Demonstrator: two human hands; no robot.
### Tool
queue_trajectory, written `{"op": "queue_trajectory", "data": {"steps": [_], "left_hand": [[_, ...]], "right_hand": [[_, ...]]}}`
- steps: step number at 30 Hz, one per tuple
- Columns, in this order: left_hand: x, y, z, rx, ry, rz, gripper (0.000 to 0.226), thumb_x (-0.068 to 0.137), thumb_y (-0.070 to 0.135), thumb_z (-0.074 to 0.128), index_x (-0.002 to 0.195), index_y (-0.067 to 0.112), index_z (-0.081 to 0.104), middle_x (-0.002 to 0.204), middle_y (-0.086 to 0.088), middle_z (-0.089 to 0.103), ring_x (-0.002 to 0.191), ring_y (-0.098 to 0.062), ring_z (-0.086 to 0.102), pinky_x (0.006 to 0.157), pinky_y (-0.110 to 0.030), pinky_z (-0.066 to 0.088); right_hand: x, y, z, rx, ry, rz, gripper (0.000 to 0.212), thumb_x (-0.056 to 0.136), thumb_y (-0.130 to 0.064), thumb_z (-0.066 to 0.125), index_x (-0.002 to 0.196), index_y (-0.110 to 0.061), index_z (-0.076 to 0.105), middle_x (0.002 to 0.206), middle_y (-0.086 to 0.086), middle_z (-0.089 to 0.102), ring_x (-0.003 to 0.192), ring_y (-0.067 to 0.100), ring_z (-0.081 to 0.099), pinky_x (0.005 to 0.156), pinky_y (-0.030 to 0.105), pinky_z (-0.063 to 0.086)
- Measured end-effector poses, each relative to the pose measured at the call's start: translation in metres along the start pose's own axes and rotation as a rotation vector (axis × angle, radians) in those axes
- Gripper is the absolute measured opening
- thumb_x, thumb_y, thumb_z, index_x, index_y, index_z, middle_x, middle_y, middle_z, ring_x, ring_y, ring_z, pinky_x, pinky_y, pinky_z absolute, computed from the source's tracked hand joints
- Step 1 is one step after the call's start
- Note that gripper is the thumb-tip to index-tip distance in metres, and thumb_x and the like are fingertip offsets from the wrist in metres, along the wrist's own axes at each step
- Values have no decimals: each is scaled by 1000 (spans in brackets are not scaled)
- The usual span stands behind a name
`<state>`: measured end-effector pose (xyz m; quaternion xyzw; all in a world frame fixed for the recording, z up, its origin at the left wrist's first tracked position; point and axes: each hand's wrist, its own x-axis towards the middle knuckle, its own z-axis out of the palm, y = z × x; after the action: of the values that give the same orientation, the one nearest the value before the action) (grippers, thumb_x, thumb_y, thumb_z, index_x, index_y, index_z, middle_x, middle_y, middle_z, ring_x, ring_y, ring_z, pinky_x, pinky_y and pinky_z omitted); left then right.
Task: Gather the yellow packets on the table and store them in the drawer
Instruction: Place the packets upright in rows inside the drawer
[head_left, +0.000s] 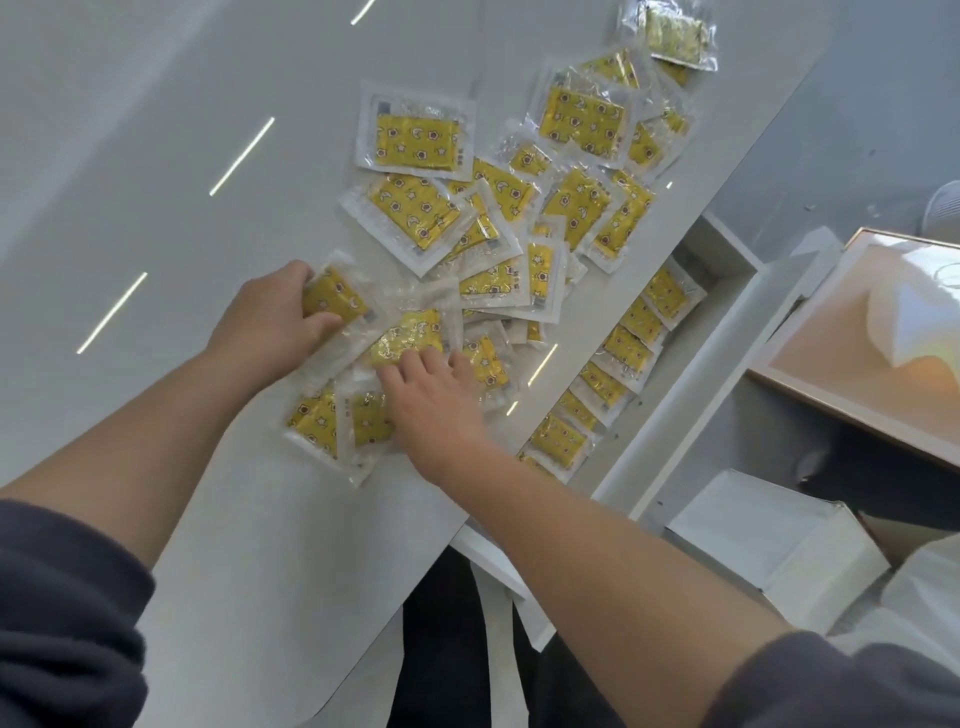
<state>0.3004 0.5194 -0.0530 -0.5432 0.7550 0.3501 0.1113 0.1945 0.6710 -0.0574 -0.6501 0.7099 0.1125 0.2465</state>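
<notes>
Several yellow packets (415, 140) in clear wrappers lie scattered and overlapping across the white table (156, 156). My left hand (270, 322) grips one yellow packet (337, 299) at the heap's near-left end, fingers curled over its edge. My right hand (431, 395) rests palm-down on more yellow packets (405, 340), fingers spread over them. Under the table's right edge the white drawer (727, 244) stands pulled out, with a row of yellow packets (623, 348) lined up inside it.
A white open box (769, 535) sits on the floor at the right. Above it stands a wooden-framed board (857, 364). The table's rounded near corner (322, 696) lies close to my dark trousers. Ceiling lights reflect as streaks on the tabletop.
</notes>
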Motion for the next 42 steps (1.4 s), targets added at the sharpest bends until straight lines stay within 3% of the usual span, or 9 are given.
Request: {"op": "queue_trajectory", "data": {"steps": [6,10,12,18,21,26,32,39,42], "left_hand": [[5,-10,-4,124,-129,142,30,85,29,70,74,11,48,82,-8,52,78,-27,49,65,-35,37],[15,12,13,282,-227,375,42,82,35,71,117,14,62,140,-8,42,127,-28,40,102,-46,38],[16,27,25,330,-214,422,48,84,33,69,127,19,57,148,-6,36,133,-29,36,106,-46,34],[16,46,31,387,-79,462,38,87,28,65,123,17,55,129,-3,49,116,-25,46,99,-42,30],[18,41,30,446,-121,501,38,85,31,66,119,19,56,138,-1,44,127,-24,37,102,-44,28],[22,41,33,378,-166,512,28,83,28,70,105,17,56,122,-4,45,104,-25,47,93,-38,36],[29,35,35,338,-224,442,26,83,31,68,105,27,53,124,0,43,111,-30,46,97,-44,34],[20,46,19,252,-117,421,21,85,21,67,81,21,47,85,2,47,80,-23,50,72,-33,35],[10,54,8,149,-26,351,24,85,17,66,74,18,45,78,-1,47,72,-23,47,63,-33,35]], "right_hand": [[-2,11,-3,11,-14,15,35,77,-20,73,107,-18,55,114,4,48,108,26,44,93,41,34],[-15,27,4,78,35,97,28,80,-25,72,104,-16,59,123,5,44,111,28,43,93,39,35],[-19,30,6,134,39,147,22,84,-23,65,102,-14,57,124,6,43,109,28,42,94,38,35],[-17,25,6,244,54,212,22,84,-18,63,90,-14,42,114,7,41,97,27,42,85,36,35],[-14,24,6,276,50,223,29,83,-14,63,88,-16,35,110,7,41,93,25,41,81,34,33],[-11,29,0,358,9,255,26,85,-9,59,86,-15,34,93,4,41,82,22,37,77,32,34],[-4,39,-13,404,-55,300,20,86,-11,60,89,-15,40,84,3,51,75,23,49,61,32,36],[-13,53,-18,797,-160,371,27,83,-10,64,78,-21,40,77,-4,45,71,20,50,52,30,44],[-27,71,-28,911,-265,408,28,85,-17,68,109,-12,54,100,4,55,84,22,57,60,27,48]]}}
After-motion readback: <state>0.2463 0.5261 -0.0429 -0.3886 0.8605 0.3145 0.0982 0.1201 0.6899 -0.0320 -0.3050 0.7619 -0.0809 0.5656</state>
